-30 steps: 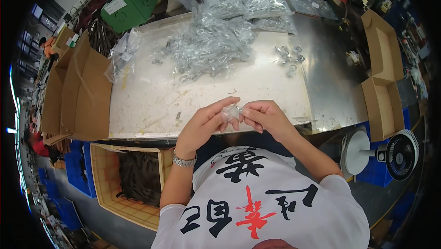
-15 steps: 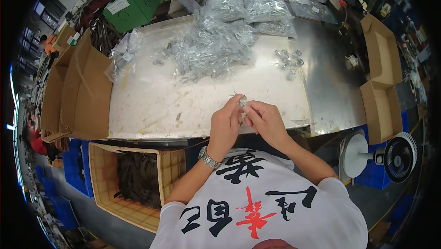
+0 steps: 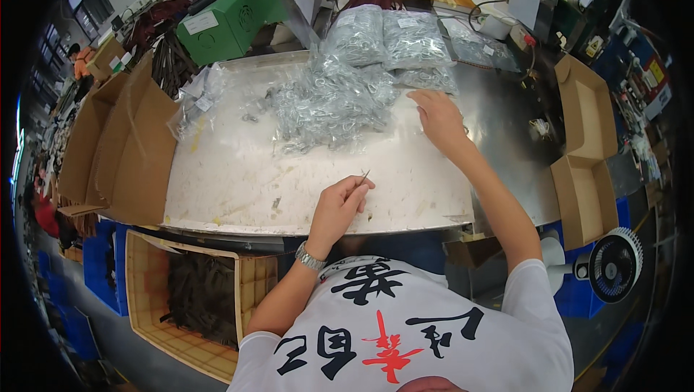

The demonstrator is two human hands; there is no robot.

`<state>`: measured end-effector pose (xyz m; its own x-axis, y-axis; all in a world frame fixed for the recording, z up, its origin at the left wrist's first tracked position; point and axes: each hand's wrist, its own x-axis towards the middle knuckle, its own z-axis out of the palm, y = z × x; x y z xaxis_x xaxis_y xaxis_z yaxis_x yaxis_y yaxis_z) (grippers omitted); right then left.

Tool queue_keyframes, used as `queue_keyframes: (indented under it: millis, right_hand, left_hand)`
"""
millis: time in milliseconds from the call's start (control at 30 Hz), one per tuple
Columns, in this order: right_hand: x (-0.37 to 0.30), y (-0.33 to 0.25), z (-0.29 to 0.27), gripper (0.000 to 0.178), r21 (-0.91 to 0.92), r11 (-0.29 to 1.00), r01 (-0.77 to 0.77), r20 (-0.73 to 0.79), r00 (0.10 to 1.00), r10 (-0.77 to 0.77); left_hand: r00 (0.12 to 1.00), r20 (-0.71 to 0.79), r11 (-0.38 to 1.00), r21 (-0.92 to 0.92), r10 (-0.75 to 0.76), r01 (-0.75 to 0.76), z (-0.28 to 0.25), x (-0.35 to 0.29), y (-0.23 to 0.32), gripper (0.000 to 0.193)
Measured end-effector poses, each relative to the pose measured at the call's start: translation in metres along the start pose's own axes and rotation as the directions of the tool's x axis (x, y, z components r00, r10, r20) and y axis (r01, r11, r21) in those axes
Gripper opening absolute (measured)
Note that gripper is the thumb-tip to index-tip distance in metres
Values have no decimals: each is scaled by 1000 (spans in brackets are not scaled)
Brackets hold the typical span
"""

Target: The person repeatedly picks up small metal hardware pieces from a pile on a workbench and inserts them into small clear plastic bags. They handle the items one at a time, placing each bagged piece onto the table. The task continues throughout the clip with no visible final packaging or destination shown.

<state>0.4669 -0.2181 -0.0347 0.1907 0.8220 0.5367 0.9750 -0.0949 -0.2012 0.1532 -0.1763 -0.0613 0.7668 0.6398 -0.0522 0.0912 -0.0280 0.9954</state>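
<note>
My left hand [image 3: 340,208] is above the near part of the pale worktop [image 3: 238,175]. Its thumb and fingers pinch a thin dark pointed piece [image 3: 365,177] whose tip sticks out; the rest is hidden in the grip. My right hand [image 3: 439,121] reaches far forward, just right of a heap of small clear plastic bags [image 3: 325,103] with shiny metal pieces inside. Its fingers stretch toward the upper left, and I see nothing between them. The hand covers the spot where loose shiny metal pieces lay.
Large filled clear bags [image 3: 416,38] are stacked at the back. A green machine [image 3: 217,27] stands back left. Open cardboard boxes flank the worktop, left [image 3: 137,146] and right [image 3: 587,190]. Below are a yellow crate [image 3: 235,298] with dark strips and a fan [image 3: 614,265].
My hands have parted. The right one went forward and right over the loose metal pieces; the left moved slightly left and nearer to me, still pinching. The view has shifted slightly.
</note>
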Motion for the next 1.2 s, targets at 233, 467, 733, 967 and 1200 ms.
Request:
queue_keyframes:
  millis: [233, 467, 733, 967, 1200]
  right_hand:
    - [41, 48, 61, 24, -84, 994, 75, 174, 983, -60]
    - [-4, 12, 15, 14, -145, 968, 205, 275, 948, -160]
    - [-23, -86, -56, 20, 613, 593, -523, 595, 799, 90]
    - [-42, -108, -34, 20, 656, 353, -667, 712, 703, 4]
    - [-49, -119, -27, 22, 681, 150, -717, 710, 696, 106]
  left_hand:
    - [999, 11, 999, 12, 32, -32, 2, 1, 1, 20]
    - [999, 8, 999, 9, 45, -45, -1, -3, 0, 19]
    - [988, -154, 969, -240, 19, -56, -9, 19, 13, 28]
    - [979, -125, 982, 117, 164, -149, -24, 22, 22, 27]
    - [959, -253, 989, 106, 129, -105, -13, 11, 8, 46]
